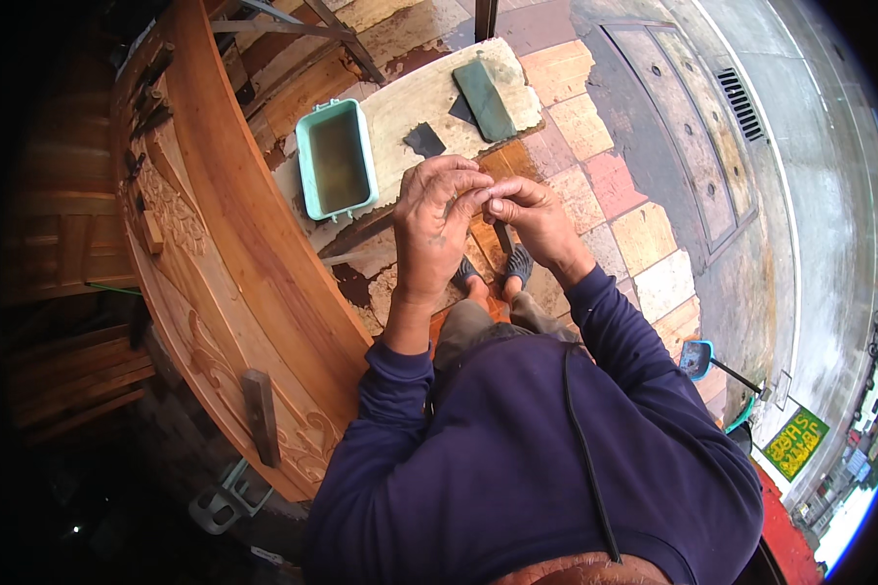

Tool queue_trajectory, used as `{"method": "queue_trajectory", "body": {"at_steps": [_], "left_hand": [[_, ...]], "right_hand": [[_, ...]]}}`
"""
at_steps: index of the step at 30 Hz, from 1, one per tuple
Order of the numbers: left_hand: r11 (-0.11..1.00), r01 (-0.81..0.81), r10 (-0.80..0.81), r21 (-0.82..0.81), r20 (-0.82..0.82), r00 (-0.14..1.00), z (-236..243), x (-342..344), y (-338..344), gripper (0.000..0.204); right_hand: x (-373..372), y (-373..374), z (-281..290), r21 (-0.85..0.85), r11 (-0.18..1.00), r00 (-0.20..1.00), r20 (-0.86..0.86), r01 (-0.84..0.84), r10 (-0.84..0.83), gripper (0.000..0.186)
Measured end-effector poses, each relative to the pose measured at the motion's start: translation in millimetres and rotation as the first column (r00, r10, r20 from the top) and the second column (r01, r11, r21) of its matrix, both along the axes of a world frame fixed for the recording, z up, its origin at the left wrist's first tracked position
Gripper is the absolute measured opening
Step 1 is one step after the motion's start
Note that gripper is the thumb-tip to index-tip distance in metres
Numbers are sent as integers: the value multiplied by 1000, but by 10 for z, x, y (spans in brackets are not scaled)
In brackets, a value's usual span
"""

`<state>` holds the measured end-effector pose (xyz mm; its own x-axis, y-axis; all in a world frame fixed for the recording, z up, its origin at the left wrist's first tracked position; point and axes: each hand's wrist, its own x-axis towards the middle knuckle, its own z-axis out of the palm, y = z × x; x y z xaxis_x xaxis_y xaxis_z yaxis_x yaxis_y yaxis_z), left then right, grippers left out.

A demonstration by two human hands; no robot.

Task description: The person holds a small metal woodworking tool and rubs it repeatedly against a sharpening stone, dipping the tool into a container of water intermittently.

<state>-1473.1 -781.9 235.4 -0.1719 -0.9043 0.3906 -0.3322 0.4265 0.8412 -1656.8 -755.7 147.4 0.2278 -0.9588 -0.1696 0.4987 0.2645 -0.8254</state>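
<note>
Left hand (437, 229) and right hand (546, 222) pinch (anything grasped is unclear), outside the edges of one carved brown wooden panel (254, 234) and one rectangular green plastic tub (306, 166).

We see tub (368, 156): smooth plastic, faint gloss. Left of tub, carved panel (254, 195): wood, smooth band, relief-cut ornament. Beneath tub, slab (400, 109): matt, ragged-edged. Right of tub, dark scrap (423, 140): matt, sandpaper perhaps. Nearer us than tub, sweatshirt (498, 439): matt cloth.
</note>
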Motion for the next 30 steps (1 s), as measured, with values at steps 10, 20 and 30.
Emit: {"method": "queue_trajectory", "body": {"at_steps": [10,20,30], "left_hand": [[972,24,58,234,-336,940,-456,67,10,18],[791,-583,612,-188,240,753,-390,1057,-155,12],[945,-325,130,23,888,441,-448,1579,-754,10]], "right_hand": [[-192,173,145,190,950,969,16,-246,248,35],[597,-1041,831,-439,713,275,-898,-547,-343,25],[1770,-1574,718,-171,479,-104,-863,-861,-494,25]]}}
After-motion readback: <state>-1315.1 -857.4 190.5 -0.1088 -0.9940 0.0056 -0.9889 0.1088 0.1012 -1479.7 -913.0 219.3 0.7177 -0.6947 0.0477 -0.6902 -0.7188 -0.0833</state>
